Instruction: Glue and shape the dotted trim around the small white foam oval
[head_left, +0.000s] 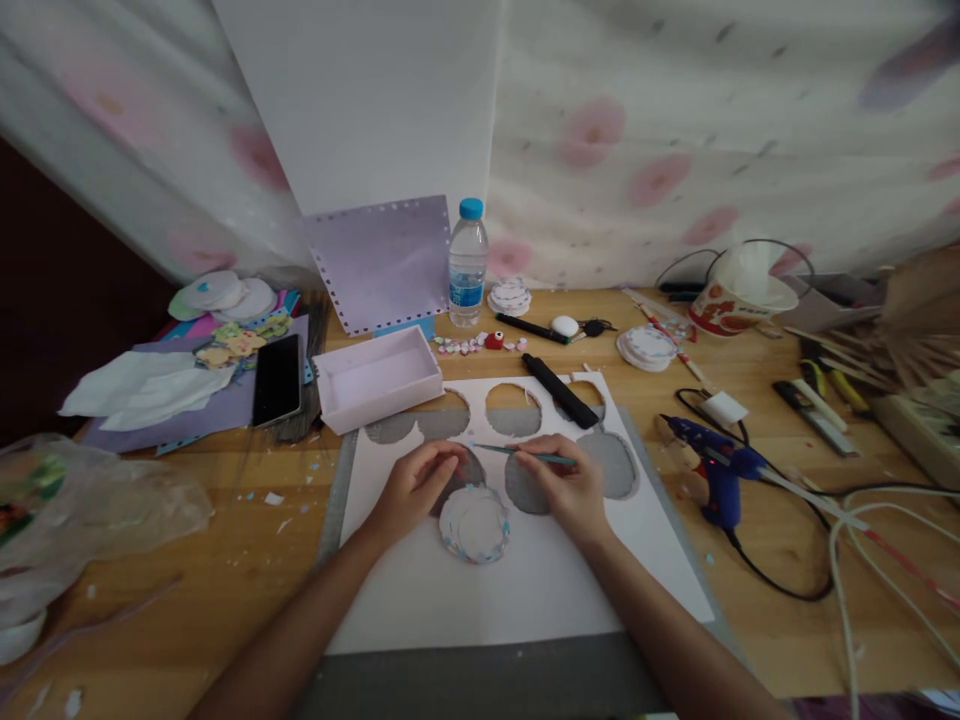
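Note:
My left hand (416,487) rests with curled fingers on a white sheet (525,580) that has several round holes cut out of it. Its fingertips pinch something small that I cannot make out, just above a round white disc with a blue beaded rim (474,523). My right hand (562,480) grips a thin teal tool (517,452) whose tip points left toward my left fingers. The sheet lies on a grey cutting mat (480,680).
A black marker (559,390) lies on the sheet's far edge. A shallow white box (377,378), a phone (277,379), a water bottle (467,262) and a lilac dotted sheet (382,262) stand behind. At right lie a blue glue gun (712,468) and cables.

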